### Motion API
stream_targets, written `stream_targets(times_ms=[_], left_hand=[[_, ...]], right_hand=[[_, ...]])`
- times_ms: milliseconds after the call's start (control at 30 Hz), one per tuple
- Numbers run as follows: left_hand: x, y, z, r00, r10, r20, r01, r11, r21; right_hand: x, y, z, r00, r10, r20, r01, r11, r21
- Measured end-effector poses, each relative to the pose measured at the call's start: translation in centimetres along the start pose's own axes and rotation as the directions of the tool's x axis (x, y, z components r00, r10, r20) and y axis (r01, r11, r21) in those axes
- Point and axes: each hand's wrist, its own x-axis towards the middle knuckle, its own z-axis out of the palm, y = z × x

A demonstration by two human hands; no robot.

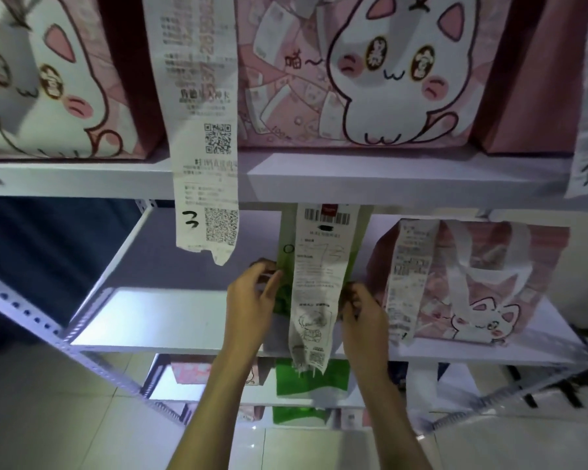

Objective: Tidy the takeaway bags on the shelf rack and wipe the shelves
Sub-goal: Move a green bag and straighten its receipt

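Head view has us at the tidying step, both hands on the green bag (287, 266) that stands on the middle shelf (170, 320) of the rack. Our left hand (252, 293) curls its fingers round the bag's left edge, and our right hand (364, 310) grips the right edge low down, so each grip is closed on the bag rather than spread. A long white receipt (319, 293) hangs down the bag's front and past the shelf lip, hiding most of the face. The green material shows only in narrow strips at either side and looks soft and crumpled near our left fingers. Just beside it to the right sits a pink cat bag (482, 286) with white handles. Next, we judge, the bag wants squaring up or lifting off so the shelf can be wiped; no cloth is in view.
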Motion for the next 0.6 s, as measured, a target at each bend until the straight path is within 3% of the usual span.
stream_targets(times_ms=[333, 600], left_hand=[[-4.3, 0.8, -2.9, 0.998, -0.02, -0.051, 0.021, 1.0, 0.011], [-10.4, -0.2, -9.1, 0.999, -0.011, -0.049, 0.01, 1.0, -0.027]], right_hand=[[-3.6, -1.4, 0.3, 0.998, -0.054, 0.022, 0.053, 0.997, 0.055], [-11.7, -4.3, 0.9, 0.997, -0.065, 0.048, 0.062, 0.996, 0.068]])
